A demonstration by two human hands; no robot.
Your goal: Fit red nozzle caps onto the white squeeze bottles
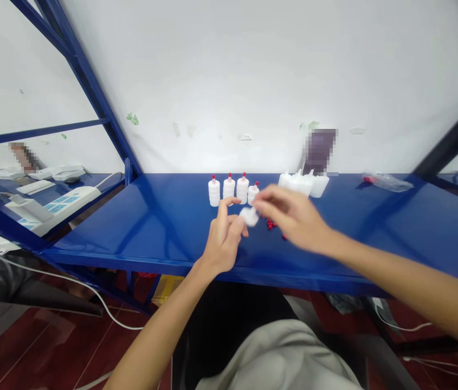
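Note:
My left hand (224, 238) is closed round a small white plastic squeeze bottle (249, 217), which is tilted and blurred, its lower part hidden by the fingers. Fingertips of my right hand (289, 214) are pinched together at the bottle's narrow tip; whatever lies between them cannot be made out. Behind my hands, several white bottles with red caps (229, 188) stand in a row. Farther right, behind my right hand, is a group of white bottles (302, 184) with bare white nozzles. Loose red caps (270, 224) lie on the blue table by my right hand, which partly covers them.
The blue table (163, 216) backs onto a white wall. At its right rear lies a clear plastic bag (389, 182) with something red in it. Left of a blue metal frame (90, 81) are a white power strip (64, 208) and cables. A yellow box (167, 288) sits below.

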